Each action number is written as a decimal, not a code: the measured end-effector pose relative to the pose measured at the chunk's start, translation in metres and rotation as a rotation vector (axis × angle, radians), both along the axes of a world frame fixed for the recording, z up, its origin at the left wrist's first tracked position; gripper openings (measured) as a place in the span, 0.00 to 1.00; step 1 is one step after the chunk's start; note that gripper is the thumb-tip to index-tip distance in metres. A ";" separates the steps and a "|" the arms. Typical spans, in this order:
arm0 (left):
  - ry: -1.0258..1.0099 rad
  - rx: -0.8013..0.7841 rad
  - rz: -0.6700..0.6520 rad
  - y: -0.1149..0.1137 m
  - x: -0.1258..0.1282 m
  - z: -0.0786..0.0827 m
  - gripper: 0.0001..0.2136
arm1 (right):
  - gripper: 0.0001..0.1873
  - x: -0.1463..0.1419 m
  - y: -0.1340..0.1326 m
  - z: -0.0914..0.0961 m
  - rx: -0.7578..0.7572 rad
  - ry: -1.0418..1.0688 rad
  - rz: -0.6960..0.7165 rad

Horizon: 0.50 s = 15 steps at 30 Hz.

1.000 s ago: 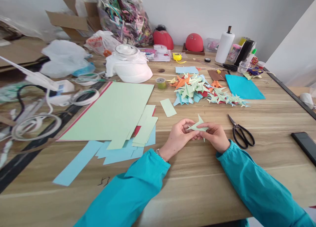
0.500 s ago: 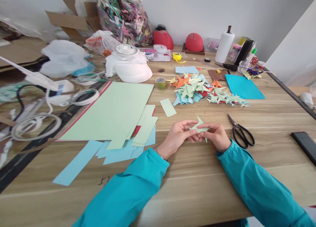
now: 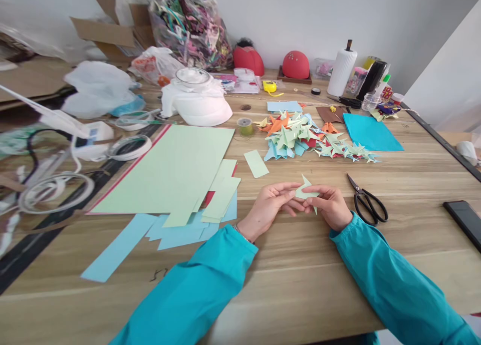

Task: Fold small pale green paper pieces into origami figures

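A pale green folded paper star point(image 3: 305, 189) with pointed tips is held between my hands above the table. My right hand point(image 3: 326, 202) pinches its right side between thumb and forefinger. On the other side, my left hand point(image 3: 272, 202) has its thumb and fingers at the star's left edge, some fingers reaching underneath. To the right of my hands lie black-handled scissors point(image 3: 368, 202). Beyond my hands is a heap of folded paper stars point(image 3: 289, 134) in green, orange, blue and red. A loose green paper rectangle point(image 3: 256, 163) rests just left of that heap.
At left lie a large green sheet point(image 3: 169, 164), green strips point(image 3: 221, 200) and blue strips point(image 3: 118, 247). A spool of line point(image 3: 245, 126) stands behind them. A blue sheet point(image 3: 372, 131) is at the back right, a phone point(image 3: 464, 222) at the right edge. Bags and a box point(image 3: 108, 34) crowd the back left.
The paper star has turned slightly and shifted a little to the right with my right hand. My left thumb has slid back toward its left edge.
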<state>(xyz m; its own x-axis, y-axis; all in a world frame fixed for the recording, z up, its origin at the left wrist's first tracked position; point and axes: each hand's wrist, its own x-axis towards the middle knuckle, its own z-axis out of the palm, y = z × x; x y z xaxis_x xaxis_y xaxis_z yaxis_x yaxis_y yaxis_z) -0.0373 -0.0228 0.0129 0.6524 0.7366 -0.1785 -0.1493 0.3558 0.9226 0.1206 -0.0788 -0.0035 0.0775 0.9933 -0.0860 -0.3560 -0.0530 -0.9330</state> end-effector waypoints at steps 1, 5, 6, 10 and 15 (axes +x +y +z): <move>-0.001 -0.001 0.002 0.000 0.000 0.000 0.17 | 0.12 0.000 0.000 0.000 -0.001 0.004 -0.003; 0.001 -0.020 -0.002 0.000 0.000 -0.001 0.18 | 0.12 0.000 0.000 0.003 -0.003 0.002 -0.011; -0.007 -0.031 0.001 0.001 0.000 -0.002 0.18 | 0.12 0.001 0.000 0.004 -0.004 -0.002 -0.012; -0.052 -0.057 0.030 0.000 0.001 -0.004 0.18 | 0.11 0.001 0.000 0.005 -0.012 -0.028 -0.027; 0.004 0.048 0.043 -0.002 0.002 -0.004 0.18 | 0.12 -0.001 0.000 0.003 0.005 -0.060 -0.018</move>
